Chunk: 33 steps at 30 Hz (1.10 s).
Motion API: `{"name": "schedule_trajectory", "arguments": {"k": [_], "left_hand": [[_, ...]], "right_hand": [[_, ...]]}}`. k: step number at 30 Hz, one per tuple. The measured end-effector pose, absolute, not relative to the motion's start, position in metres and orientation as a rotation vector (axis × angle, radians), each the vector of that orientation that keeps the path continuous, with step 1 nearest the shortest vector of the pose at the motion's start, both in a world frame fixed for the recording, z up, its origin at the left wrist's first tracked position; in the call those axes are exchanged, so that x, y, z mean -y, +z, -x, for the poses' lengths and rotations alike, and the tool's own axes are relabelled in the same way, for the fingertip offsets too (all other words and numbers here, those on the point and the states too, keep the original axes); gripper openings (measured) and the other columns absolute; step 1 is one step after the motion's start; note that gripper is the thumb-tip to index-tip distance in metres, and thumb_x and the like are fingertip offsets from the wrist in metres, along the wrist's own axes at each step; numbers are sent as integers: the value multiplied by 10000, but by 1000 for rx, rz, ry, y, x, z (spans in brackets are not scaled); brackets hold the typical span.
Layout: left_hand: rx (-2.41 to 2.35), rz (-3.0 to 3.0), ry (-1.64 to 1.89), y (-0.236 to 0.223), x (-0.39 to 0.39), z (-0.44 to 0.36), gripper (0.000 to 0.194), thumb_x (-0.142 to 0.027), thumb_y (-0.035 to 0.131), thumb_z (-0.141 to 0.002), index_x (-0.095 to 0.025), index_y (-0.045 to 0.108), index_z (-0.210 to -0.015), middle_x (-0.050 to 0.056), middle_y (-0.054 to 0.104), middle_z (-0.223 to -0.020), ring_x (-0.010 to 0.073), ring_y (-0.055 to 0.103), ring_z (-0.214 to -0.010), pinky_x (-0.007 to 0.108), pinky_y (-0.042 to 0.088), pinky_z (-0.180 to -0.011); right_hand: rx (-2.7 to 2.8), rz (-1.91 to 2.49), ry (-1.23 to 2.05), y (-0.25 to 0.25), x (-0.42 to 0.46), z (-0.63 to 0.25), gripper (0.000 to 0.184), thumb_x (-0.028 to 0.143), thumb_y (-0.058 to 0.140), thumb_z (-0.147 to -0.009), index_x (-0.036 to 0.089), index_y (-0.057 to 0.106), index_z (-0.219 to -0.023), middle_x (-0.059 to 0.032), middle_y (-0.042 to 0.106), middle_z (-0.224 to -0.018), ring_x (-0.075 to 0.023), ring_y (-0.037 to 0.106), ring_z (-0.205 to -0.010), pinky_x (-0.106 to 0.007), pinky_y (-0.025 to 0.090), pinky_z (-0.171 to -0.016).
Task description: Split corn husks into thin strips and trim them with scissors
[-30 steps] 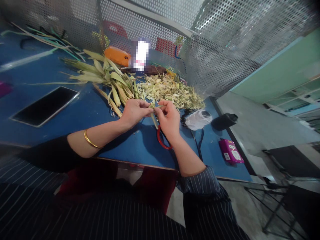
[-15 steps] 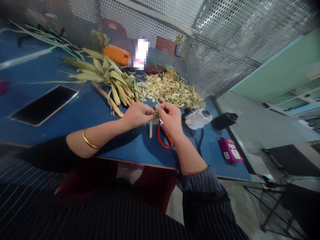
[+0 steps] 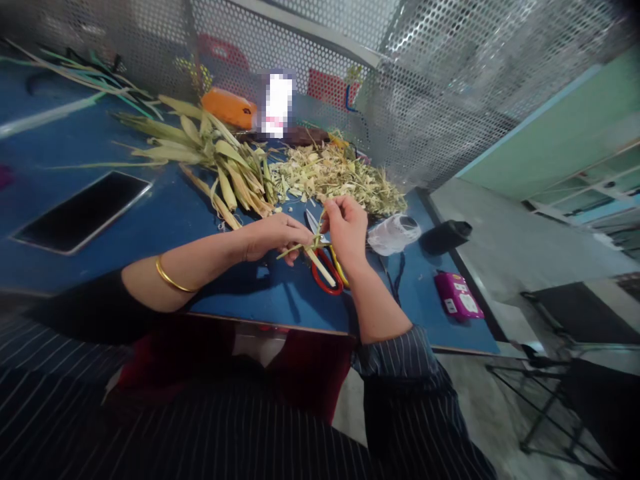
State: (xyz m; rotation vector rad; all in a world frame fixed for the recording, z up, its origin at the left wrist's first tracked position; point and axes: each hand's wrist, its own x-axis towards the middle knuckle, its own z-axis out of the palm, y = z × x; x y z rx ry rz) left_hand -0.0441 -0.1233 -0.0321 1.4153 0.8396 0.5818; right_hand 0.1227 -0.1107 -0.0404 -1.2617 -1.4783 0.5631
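Between thumb and fingers, my left hand (image 3: pixel 280 238) pinches a small piece made of corn husk strips (image 3: pixel 321 267), with pale and greenish ends sticking out below and to the left. My right hand (image 3: pixel 346 230) is closed on the upper end of a thin green husk strip, just above and right of the left hand. Scissors (image 3: pixel 327 285) with red and yellow handles lie on the table under the hands, blades pointing away from me. Beyond the hands are a bundle of dried corn husks (image 3: pixel 230 167) and a heap of husk scraps (image 3: pixel 345 173).
A dark-screened phone (image 3: pixel 83 212) lies left on the blue table (image 3: pixel 165 200). To the right are a white thread spool (image 3: pixel 394 233), a black spool (image 3: pixel 446 235) and a purple packet (image 3: pixel 459 297). An orange pouch (image 3: pixel 229 109) sits before the perforated metal screen (image 3: pixel 300 43).
My hands have drawn slightly apart, the left lower and the right a little higher. The husk piece has turned, its pale end now slanting down to the right over the scissors.
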Motion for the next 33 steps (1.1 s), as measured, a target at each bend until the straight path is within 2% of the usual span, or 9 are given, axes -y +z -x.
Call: {"name": "schedule_trajectory", "arguments": {"k": [5,9,13,17,20,23,29,33], "left_hand": [[-926,-1481,555,-35,128,39,237,-382,729,-710,-175,688,-601,-17,487,-421,72,383,-387,223,241,-407],[-940,-1485,511,-37,132,35,218,-339,722,-710,-182,675,-567,-27,470,-406,62,359,-385,217,210,-406],[-966,-1412,561,-35,131,36,209,-340,738,-691,-168,683,-586,-12,501,-441,71,419,-411,211,235,-404],[-1028,-1223,767,-32,122,40,196,-338,779,-658,-157,704,-653,2,550,-508,79,478,-441,216,348,-435],[-1049,-1159,831,-32,116,43,180,-317,784,-651,-152,717,-684,15,587,-581,89,535,-487,224,430,-486],[-1033,-1216,803,-35,115,44,174,-321,773,-665,-155,725,-692,15,594,-606,82,536,-481,222,446,-494],[-988,-1275,775,-37,116,42,224,-336,793,-637,-145,682,-603,32,624,-623,80,536,-463,212,395,-448],[-999,-1256,789,-35,117,40,229,-321,815,-613,-138,678,-595,18,606,-578,73,520,-452,214,412,-465]], "right_hand": [[1549,1215,584,-44,114,-117,234,336,508,-894,221,484,-692,56,522,-552,-96,505,-441,-253,395,-506],[1603,1188,494,-45,117,-116,229,367,495,-908,225,488,-728,63,490,-541,-99,486,-479,-256,395,-553],[1601,1199,483,-45,111,-122,220,366,503,-903,216,514,-742,55,522,-570,-100,501,-531,-258,411,-607],[1362,1207,547,-41,100,-131,214,407,614,-821,199,579,-782,26,580,-705,-97,533,-638,-244,430,-639],[1245,1219,941,-39,100,-131,286,469,667,-760,190,604,-759,44,528,-623,-75,464,-525,-223,379,-522],[1276,1139,1271,-41,105,-127,290,450,715,-716,170,639,-701,56,498,-526,-54,409,-443,-209,316,-453],[1027,1126,1137,-43,106,-121,199,319,709,-717,158,629,-633,57,521,-479,-45,447,-403,-190,323,-431],[941,1138,1098,-47,101,-121,173,294,674,-741,160,623,-644,58,515,-487,-48,444,-402,-196,332,-440]]}}
